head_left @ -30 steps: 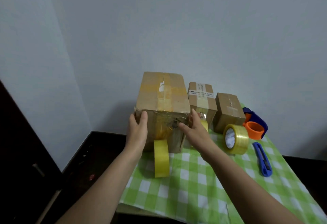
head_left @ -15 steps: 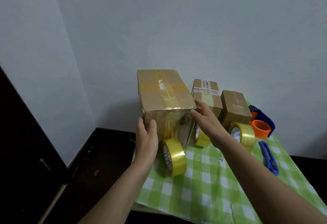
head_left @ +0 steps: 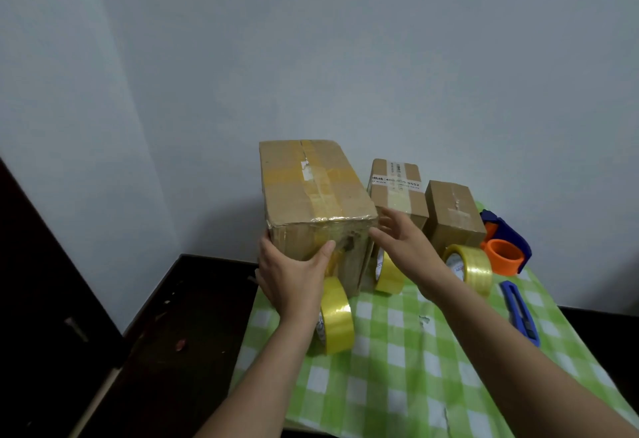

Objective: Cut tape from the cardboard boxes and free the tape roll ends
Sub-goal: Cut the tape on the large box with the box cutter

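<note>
A large taped cardboard box [head_left: 311, 192] stands on the green checked cloth [head_left: 397, 361]. My left hand [head_left: 294, 275] grips its near lower left corner, thumb across the front face. My right hand [head_left: 404, 247] hovers by the box's right edge with fingers spread, holding nothing. A yellow tape roll [head_left: 333, 316] stands on edge below the box front, its tape running up the box. A second roll [head_left: 387, 271] stands behind my right hand, a third roll [head_left: 470, 270] further right. A blue utility knife [head_left: 520, 313] lies on the cloth at right.
Two smaller cardboard boxes [head_left: 399, 188] [head_left: 453, 212] stand behind against the wall. A blue and orange tape dispenser [head_left: 505, 247] sits at the far right. Dark floor or furniture [head_left: 173, 316] drops off left of the cloth's edge.
The large box has turned, its near end swinging rightward. My left hand slid onto the front lower corner. My right hand came off the box's top right corner and opened.
</note>
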